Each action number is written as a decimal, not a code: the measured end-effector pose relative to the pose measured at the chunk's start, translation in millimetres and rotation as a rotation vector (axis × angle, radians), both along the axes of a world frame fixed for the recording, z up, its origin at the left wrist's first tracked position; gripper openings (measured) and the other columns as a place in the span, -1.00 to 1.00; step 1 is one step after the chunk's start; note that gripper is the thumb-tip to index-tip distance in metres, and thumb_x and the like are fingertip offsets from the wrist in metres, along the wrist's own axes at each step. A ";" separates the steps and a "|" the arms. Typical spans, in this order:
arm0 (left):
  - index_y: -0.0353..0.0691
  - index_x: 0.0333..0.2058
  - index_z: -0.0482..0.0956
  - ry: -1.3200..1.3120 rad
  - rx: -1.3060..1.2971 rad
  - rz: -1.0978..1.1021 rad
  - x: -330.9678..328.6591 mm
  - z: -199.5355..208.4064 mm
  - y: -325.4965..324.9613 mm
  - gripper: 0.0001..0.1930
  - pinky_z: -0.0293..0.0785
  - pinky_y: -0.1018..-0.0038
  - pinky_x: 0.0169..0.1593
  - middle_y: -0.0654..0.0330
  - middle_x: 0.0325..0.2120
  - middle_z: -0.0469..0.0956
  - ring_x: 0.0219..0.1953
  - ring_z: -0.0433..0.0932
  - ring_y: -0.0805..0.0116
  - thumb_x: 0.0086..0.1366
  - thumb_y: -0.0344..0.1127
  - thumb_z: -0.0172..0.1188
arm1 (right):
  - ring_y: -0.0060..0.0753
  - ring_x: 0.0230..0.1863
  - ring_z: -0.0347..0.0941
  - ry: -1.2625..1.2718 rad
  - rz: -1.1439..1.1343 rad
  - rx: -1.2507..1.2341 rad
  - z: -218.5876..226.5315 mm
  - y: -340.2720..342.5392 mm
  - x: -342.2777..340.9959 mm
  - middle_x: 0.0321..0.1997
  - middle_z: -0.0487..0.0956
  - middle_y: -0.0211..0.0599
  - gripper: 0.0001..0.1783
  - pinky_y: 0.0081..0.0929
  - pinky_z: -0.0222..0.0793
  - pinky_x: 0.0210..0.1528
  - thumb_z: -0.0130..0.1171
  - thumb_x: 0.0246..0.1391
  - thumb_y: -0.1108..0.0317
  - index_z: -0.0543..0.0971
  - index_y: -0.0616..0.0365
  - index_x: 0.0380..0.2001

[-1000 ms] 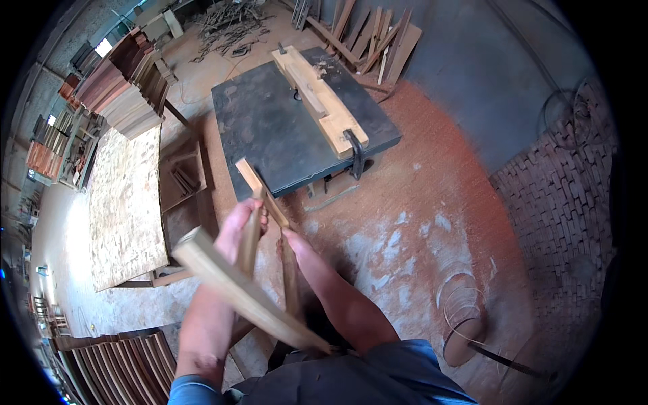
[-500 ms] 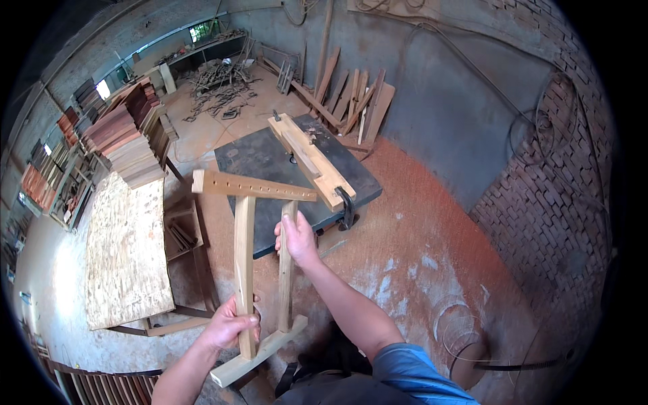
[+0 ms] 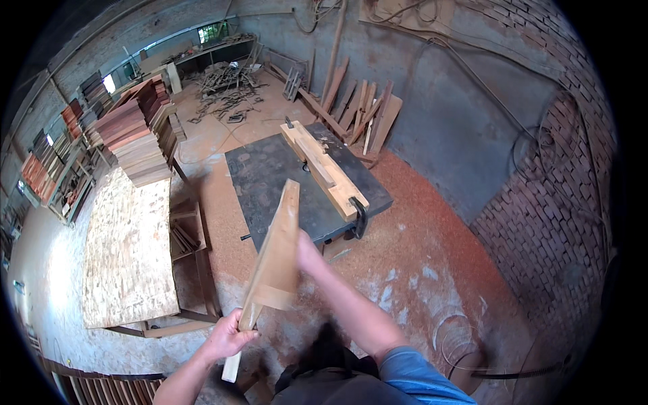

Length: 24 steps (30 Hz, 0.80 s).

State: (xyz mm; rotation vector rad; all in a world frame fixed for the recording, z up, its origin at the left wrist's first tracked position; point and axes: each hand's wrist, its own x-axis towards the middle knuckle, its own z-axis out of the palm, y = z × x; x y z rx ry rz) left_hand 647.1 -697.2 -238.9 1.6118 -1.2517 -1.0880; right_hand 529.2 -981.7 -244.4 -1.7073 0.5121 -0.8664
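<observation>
A pale wooden frame, smeared by motion, is held tilted in front of me with its broad plank face showing. My left hand is closed round its lower part, and a bar end sticks out below the fist. Against the frame's right side is my right hand; its fingers are hidden behind the wood, where it keeps hold. Just beyond lies a black tabletop with a long light wooden fence across it. A dark clamp grips the fence's near end.
To the left, a worn pale board tops a stand, with stacked planks behind it. Offcut boards lean on the grey wall. A heap of metal clamps lies at the back. Reddish sawdust covers the floor by the wall.
The frame has turned from showing its two posts and drilled rail to a narrow, slanted view. My right hand has slipped from sight behind it. The view has shifted slightly left.
</observation>
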 end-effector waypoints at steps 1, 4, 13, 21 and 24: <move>-0.21 -0.16 0.44 -0.110 0.016 0.046 6.6 4.1 -1.5 -0.67 0.51 0.41 -0.25 0.28 -0.41 0.56 -0.37 0.56 0.44 0.22 -0.29 0.39 | -0.43 -0.17 0.58 -0.184 0.049 0.908 45.0 12.2 -1.9 -0.19 0.61 -0.19 -0.68 -0.36 0.54 -0.05 -0.07 0.38 0.26 0.45 0.24 0.04; -0.22 -0.20 0.47 -0.461 0.090 0.061 21.5 17.0 -36.5 -0.70 0.53 0.30 -0.24 0.05 -0.39 0.59 -0.34 0.63 0.13 0.19 -0.27 0.38 | -0.36 0.01 0.52 -0.156 0.268 0.789 33.9 -27.0 -31.1 0.00 0.54 -0.10 -0.50 -0.33 0.58 -0.07 -0.21 0.45 0.05 0.38 0.25 0.16; -0.21 -0.26 0.46 -0.833 -0.123 -0.007 72.5 -58.5 -70.5 -0.75 0.48 0.17 -0.28 0.03 -0.43 0.52 -0.35 0.55 -0.04 0.14 -0.34 0.34 | -0.23 0.10 0.51 -0.270 0.556 0.919 -0.3 -15.8 -62.4 0.18 0.49 -0.01 -0.48 -0.24 0.43 0.18 -0.22 0.44 0.17 0.24 0.32 0.28; -0.19 -0.22 0.44 -0.468 -0.039 0.069 98.5 -120.0 -100.7 -0.72 0.52 0.27 -0.27 0.08 -0.38 0.57 -0.33 0.60 0.06 0.18 -0.38 0.38 | -0.25 0.14 0.48 -0.285 0.570 0.943 0.8 -39.5 -17.8 0.16 0.48 -0.02 -0.46 -0.21 0.38 0.22 -0.13 0.38 0.27 0.18 0.32 0.31; -0.19 -0.23 0.45 -0.459 -0.056 0.047 114.8 -129.6 -116.2 -0.72 0.53 0.28 -0.27 0.08 -0.37 0.58 -0.32 0.61 0.06 0.17 -0.39 0.39 | -0.25 0.16 0.47 -0.261 0.544 0.962 -7.0 -50.4 -4.9 0.16 0.49 -0.03 -0.46 -0.20 0.38 0.23 -0.10 0.37 0.26 0.19 0.32 0.30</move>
